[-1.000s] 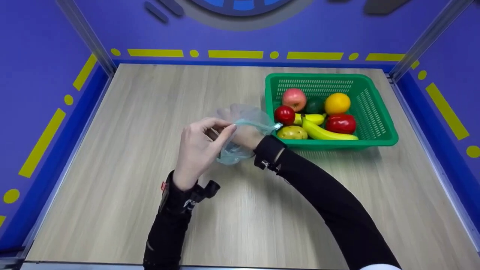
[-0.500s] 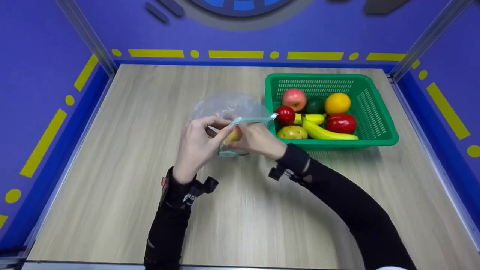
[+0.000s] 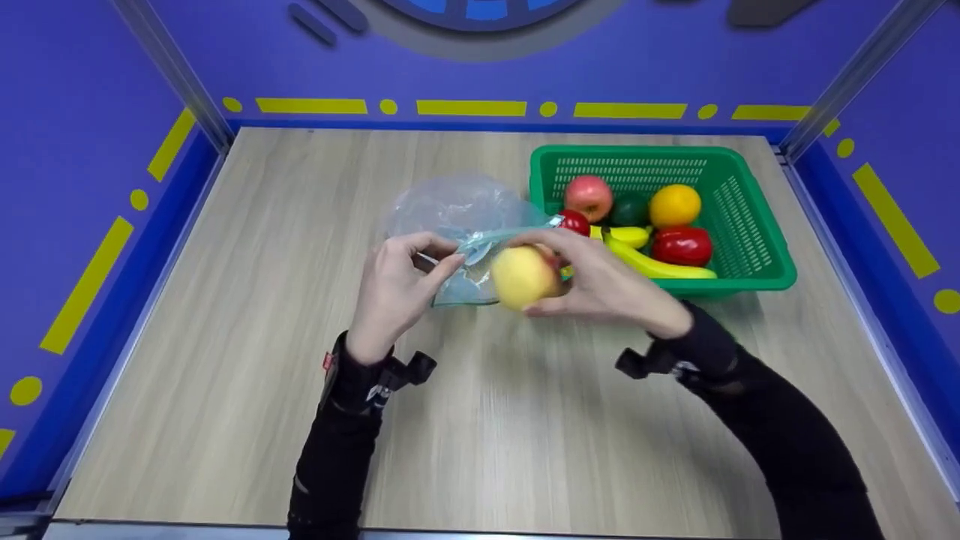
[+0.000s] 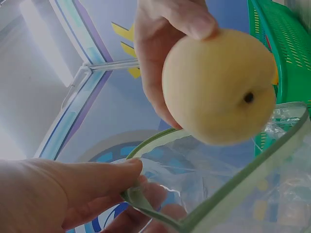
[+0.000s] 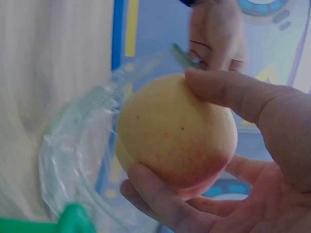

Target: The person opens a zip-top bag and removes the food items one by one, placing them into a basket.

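My right hand [image 3: 607,281] holds a yellow peach with a pink blush [image 3: 520,277], thumb and fingers curled round its sides. My left hand [image 3: 397,292] pinches the green-edged rim of a clear zip bag [image 3: 454,206] between thumb and fingers. In the left wrist view, the peach [image 4: 218,87] is just above the bag's open mouth, and the bag's green rim [image 4: 233,179] runs below it. From the right wrist, the peach [image 5: 175,136] fills the middle, with the bag [image 5: 73,150] behind it to the left.
A green basket [image 3: 776,262] stands at the back right, close to the bag. It holds a pink apple [image 3: 589,196], an orange [image 3: 675,206], a red pepper [image 3: 681,247], bananas [image 3: 645,264] and other produce. Blue walls enclose the wooden tabletop [image 3: 300,195].
My right hand has drawn back from inside the bag to the right, bringing the peach out with it. The left hand keeps its pinch on the rim, nearly in place.
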A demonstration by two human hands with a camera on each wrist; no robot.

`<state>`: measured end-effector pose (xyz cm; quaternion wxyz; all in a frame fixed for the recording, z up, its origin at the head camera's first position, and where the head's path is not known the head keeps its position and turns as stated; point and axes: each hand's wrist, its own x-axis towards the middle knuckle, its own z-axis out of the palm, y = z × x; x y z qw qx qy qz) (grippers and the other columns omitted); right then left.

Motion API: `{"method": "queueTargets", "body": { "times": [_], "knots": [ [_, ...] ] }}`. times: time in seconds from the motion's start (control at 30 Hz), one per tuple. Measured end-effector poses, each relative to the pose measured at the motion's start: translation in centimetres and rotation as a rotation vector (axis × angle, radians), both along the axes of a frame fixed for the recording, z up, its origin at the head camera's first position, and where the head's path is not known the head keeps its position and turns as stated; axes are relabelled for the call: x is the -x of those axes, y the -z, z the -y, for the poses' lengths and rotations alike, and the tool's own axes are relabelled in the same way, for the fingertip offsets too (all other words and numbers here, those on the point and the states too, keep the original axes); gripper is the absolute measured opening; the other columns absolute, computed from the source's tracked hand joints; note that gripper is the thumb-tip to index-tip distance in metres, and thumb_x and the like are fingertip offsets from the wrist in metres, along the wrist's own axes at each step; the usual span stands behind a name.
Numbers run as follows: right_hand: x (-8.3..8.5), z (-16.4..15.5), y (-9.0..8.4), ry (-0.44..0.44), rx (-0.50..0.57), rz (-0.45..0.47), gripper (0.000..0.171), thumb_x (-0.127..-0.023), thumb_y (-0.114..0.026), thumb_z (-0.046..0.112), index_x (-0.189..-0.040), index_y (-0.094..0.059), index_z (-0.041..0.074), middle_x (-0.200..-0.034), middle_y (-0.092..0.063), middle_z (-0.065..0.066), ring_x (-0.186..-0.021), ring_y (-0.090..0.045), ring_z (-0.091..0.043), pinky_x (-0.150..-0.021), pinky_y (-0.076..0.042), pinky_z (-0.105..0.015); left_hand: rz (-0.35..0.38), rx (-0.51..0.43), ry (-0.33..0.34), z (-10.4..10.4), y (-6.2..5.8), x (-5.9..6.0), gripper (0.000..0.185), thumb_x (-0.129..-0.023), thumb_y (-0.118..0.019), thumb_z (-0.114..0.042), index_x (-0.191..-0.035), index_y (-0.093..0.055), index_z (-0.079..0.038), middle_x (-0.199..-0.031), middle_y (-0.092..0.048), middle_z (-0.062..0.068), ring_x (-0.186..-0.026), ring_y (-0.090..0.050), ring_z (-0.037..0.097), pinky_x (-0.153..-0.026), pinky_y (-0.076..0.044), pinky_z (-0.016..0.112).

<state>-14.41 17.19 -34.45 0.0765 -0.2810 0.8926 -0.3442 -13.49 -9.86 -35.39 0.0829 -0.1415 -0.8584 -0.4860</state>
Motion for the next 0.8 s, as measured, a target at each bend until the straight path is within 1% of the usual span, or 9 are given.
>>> {"method": "queueTargets", "body": {
  "times": [0.1, 0.17, 0.3, 0.33, 0.4, 0.5, 0.57, 0.7, 0.8],
  "knots": [
    [0.0, -2.1, -1.5, 0.037, -0.006, 0.027, 0.078, -0.082, -0.094, 0.026, -0.149, -0.055, 0.017, -0.145, -0.061, -0.008, -0.116, -0.063, -0.03, -0.093, -0.062, -0.047, 0.013, 0.007, -0.001, 0.0, 0.0, 0.0, 0.014, -0.096, -0.079, -0.016, -0.104, -0.081, -0.005, -0.098, -0.081, 0.01, -0.08, -0.076, 0.023, -0.08, -0.064, 0.035],
    [0.3, -3.4, -2.2, 0.071, -0.012, 0.027, 0.077, -0.082, -0.093, 0.025, -0.148, -0.056, 0.018, -0.146, -0.061, -0.009, -0.113, -0.065, -0.032, -0.089, -0.063, -0.046, 0.026, 0.002, 0.023, 0.0, -0.1, 0.0, 0.014, -0.095, -0.08, -0.014, -0.104, -0.081, -0.003, -0.098, -0.081, 0.011, -0.082, -0.076, 0.025, -0.081, -0.064, 0.038],
    [1.1, -5.8, -3.2, 0.149, -0.041, 0.008, 0.073, -0.083, -0.092, 0.021, -0.148, -0.057, 0.019, -0.145, -0.062, -0.012, -0.111, -0.07, -0.035, -0.085, -0.063, -0.042, 0.054, 0.026, 0.071, -0.2, -0.3, -0.3, 0.015, -0.095, -0.08, -0.014, -0.105, -0.08, -0.003, -0.099, -0.081, 0.011, -0.085, -0.076, 0.026, -0.083, -0.064, 0.039],
    [1.3, -6.3, -3.4, 0.166, -0.054, -0.002, 0.073, -0.084, -0.092, 0.02, -0.148, -0.057, 0.019, -0.144, -0.063, -0.013, -0.11, -0.07, -0.036, -0.084, -0.062, -0.041, 0.059, 0.033, 0.074, -0.2, -0.3, -0.3, 0.015, -0.095, -0.08, -0.014, -0.105, -0.08, -0.003, -0.099, -0.081, 0.01, -0.085, -0.076, 0.026, -0.084, -0.063, 0.039],
    [1.9, -7.3, -3.6, 0.204, -0.082, -0.001, 0.072, -0.085, -0.091, 0.021, -0.148, -0.056, 0.018, -0.143, -0.062, -0.015, -0.111, -0.069, -0.038, -0.086, -0.06, -0.045, 0.059, 0.054, 0.066, -0.2, -0.2, -0.3, 0.014, -0.095, -0.08, -0.015, -0.105, -0.081, -0.005, -0.099, -0.081, 0.009, -0.085, -0.076, 0.025, -0.083, -0.063, 0.038],
    [3.1, -8.8, -3.5, 0.254, -0.123, 0.017, 0.072, -0.086, -0.09, 0.024, -0.148, -0.056, 0.016, -0.142, -0.061, -0.018, -0.11, -0.064, -0.04, -0.088, -0.057, -0.049, 0.06, 0.062, 0.061, -0.2, -0.2, -0.1, 0.014, -0.095, -0.08, -0.015, -0.105, -0.08, -0.005, -0.099, -0.081, 0.01, -0.085, -0.076, 0.025, -0.083, -0.063, 0.038],
    [4.1, -9.8, -3.2, 0.29, -0.156, 0.044, 0.073, -0.087, -0.089, 0.026, -0.15, -0.054, 0.015, -0.143, -0.059, -0.02, -0.11, -0.062, -0.041, -0.088, -0.056, -0.049, 0.063, 0.065, 0.063, -0.2, -0.1, 0.0, 0.014, -0.095, -0.08, -0.015, -0.105, -0.08, -0.004, -0.1, -0.081, 0.011, -0.086, -0.076, 0.025, -0.083, -0.064, 0.038],
    [6.2, -11.7, -2.1, 0.341, -0.226, 0.094, 0.078, -0.087, -0.088, 0.028, -0.153, -0.049, 0.014, -0.143, -0.056, -0.024, -0.11, -0.059, -0.041, -0.086, -0.052, -0.049, 0.071, 0.066, 0.065, -0.2, -0.1, 0.1, 0.014, -0.096, -0.079, -0.014, -0.105, -0.08, -0.004, -0.1, -0.081, 0.011, -0.086, -0.076, 0.025, -0.083, -0.064, 0.038],
    [7.7, -13.0, -0.9, 0.351, -0.277, 0.126, 0.082, -0.087, -0.088, 0.028, -0.155, -0.046, 0.011, -0.143, -0.055, -0.027, -0.112, -0.057, -0.043, -0.089, -0.052, -0.056, 0.072, 0.061, 0.064, -0.2, -0.1, 0.1, 0.014, -0.095, -0.079, -0.014, -0.105, -0.08, -0.003, -0.1, -0.081, 0.011, -0.085, -0.075, 0.025, -0.083, -0.064, 0.038]
  ]
}}
